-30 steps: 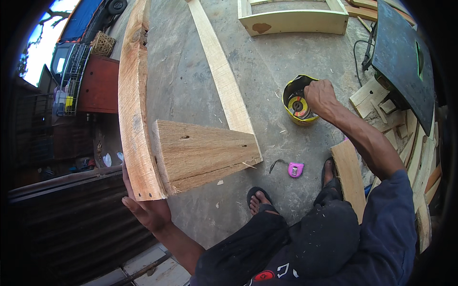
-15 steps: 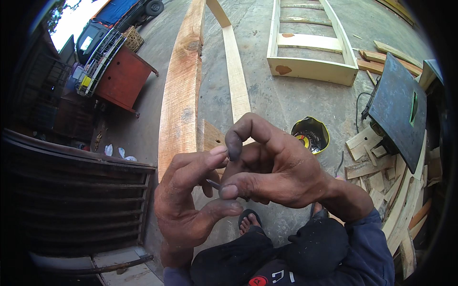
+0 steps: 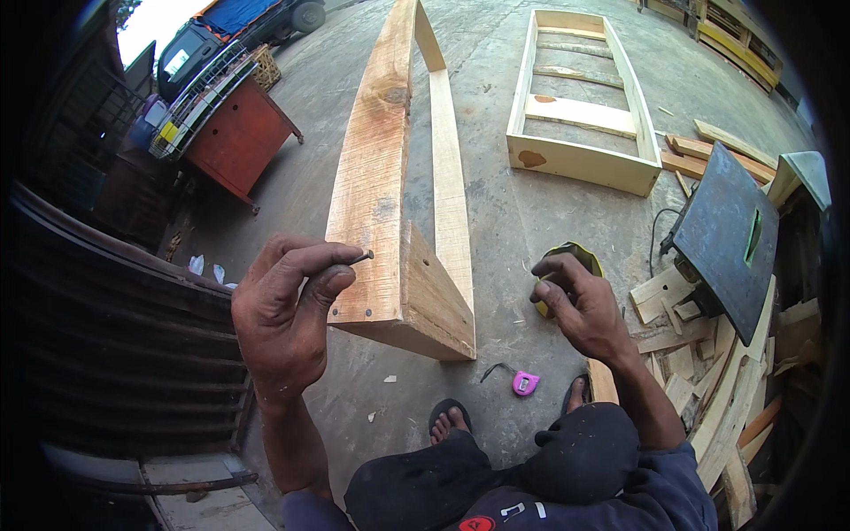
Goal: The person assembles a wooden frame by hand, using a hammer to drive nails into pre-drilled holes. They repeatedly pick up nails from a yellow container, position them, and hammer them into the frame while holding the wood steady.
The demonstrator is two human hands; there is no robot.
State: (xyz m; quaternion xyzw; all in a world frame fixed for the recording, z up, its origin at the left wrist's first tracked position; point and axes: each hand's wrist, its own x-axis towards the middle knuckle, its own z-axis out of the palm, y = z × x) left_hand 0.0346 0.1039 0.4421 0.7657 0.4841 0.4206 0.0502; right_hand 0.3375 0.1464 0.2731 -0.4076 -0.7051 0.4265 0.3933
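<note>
Nearby lay wood scraps [image 3: 680, 363], a pink tape measure [image 3: 525, 383], my left fingers [image 3: 305, 259] pinched a nail [image 3: 363, 257], my right fingers [image 3: 567, 265], curled, grip unclear, partly hid a tub [image 3: 592, 256]

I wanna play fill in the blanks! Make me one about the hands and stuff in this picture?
1. The left hand pinches a small nail between a finger and the ____.
2. The tape measure on the ground is coloured ____.
3. The round container is partly hidden by the person's ____ hand.
4. The long board beside the nail is made of ____.

Missing words: thumb; pink; right; wood.
</note>
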